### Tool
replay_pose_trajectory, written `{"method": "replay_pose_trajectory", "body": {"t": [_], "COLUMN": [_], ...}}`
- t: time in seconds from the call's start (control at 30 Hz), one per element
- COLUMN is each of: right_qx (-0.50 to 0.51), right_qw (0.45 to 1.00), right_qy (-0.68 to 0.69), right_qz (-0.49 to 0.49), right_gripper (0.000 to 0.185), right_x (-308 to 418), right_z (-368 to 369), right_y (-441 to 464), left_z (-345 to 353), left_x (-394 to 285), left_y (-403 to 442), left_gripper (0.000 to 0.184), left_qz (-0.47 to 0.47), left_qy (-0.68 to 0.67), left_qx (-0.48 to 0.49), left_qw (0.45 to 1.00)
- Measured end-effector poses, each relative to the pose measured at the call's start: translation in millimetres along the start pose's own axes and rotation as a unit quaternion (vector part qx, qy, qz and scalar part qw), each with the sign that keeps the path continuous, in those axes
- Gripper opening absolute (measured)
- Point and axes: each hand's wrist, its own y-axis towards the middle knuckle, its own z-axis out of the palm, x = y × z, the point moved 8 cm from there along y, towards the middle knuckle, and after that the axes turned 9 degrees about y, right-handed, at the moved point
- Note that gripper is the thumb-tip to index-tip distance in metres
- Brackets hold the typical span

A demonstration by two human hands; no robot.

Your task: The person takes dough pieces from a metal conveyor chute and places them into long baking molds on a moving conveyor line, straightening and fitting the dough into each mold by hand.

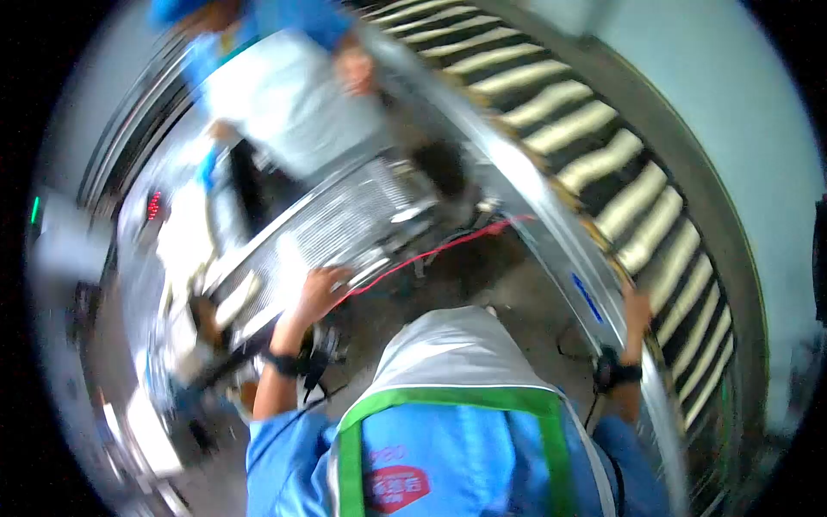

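My left hand [319, 295] is at the near edge of a ribbed metal machine bed [345, 215], beside a thin red cord [413, 259]; its fingers are blurred and their grip is hard to make out. My right hand [636, 308] rests at the metal side rail [551, 202] of a curved conveyor, its fingers too smeared to read. Pale dough-like strips [603, 161] lie in a row across the dark conveyor [594, 136], just beyond that rail. Dark bands circle both my wrists.
Across the ribbed bed stands a co-worker in blue with a white apron [293, 103]. More pale strips [183, 228] lie on the left. A box-like part [188, 340] sits at the bed's left end. The red cord stretches between bed and rail.
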Motion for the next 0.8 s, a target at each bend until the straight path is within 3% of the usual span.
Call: {"method": "replay_pose_trajectory", "body": {"t": [0.03, 0.07, 0.17, 0.23, 0.3, 0.43, 0.57, 0.7, 0.77, 0.8], "right_qx": [0.048, 0.026, -0.086, -0.127, -0.003, -0.029, -0.040, -0.047, -0.058, -0.007], "right_qw": [0.995, 0.991, 0.966, 0.968, 0.990, 0.994, 0.996, 0.996, 0.997, 0.999], "right_qy": [-0.089, -0.128, -0.234, -0.198, -0.138, -0.100, -0.081, -0.070, -0.055, -0.046], "right_qz": [0.023, 0.002, -0.069, -0.093, 0.041, 0.025, 0.019, 0.006, -0.005, 0.010], "right_gripper": [0.070, 0.071, 0.074, 0.079, 0.067, 0.067, 0.067, 0.067, 0.067, 0.069], "right_x": [-10.1, -2.0, 17.3, 24.1, 38.5, 34.1, 34.0, 29.6, 32.7, 32.7], "right_z": [10.7, 7.2, -4.9, -15.1, -27.9, -17.8, -19.8, -22.6, -25.8, -24.2], "right_y": [7.1, 7.0, -4.4, -7.8, -24.6, -21.5, -21.7, -21.1, -23.2, -22.5], "left_z": [15.4, 21.9, 51.2, 48.6, 62.3, 66.0, 65.5, 65.6, 64.3, 61.1], "left_x": [19.9, 33.9, 84.4, 99.6, 135.7, 202.8, 258.1, 302.3, 319.5, 323.2], "left_y": [-7.6, -20.7, -48.6, -71.0, -96.1, -148.2, -185.0, -195.7, -193.0, -191.4], "left_gripper": [0.028, 0.028, 0.031, 0.036, 0.042, 0.058, 0.057, 0.046, 0.049, 0.045], "left_qz": [0.020, -0.003, -0.065, -0.169, -0.243, -0.399, -0.492, -0.467, -0.474, -0.478], "left_qy": [-0.071, -0.041, -0.068, -0.017, -0.003, 0.062, 0.122, 0.201, 0.186, 0.187], "left_qx": [-0.003, -0.042, -0.030, 0.007, -0.027, -0.110, -0.138, -0.186, -0.114, -0.076], "left_qw": [0.997, 0.998, 0.995, 0.985, 0.970, 0.908, 0.851, 0.841, 0.853, 0.855]}}
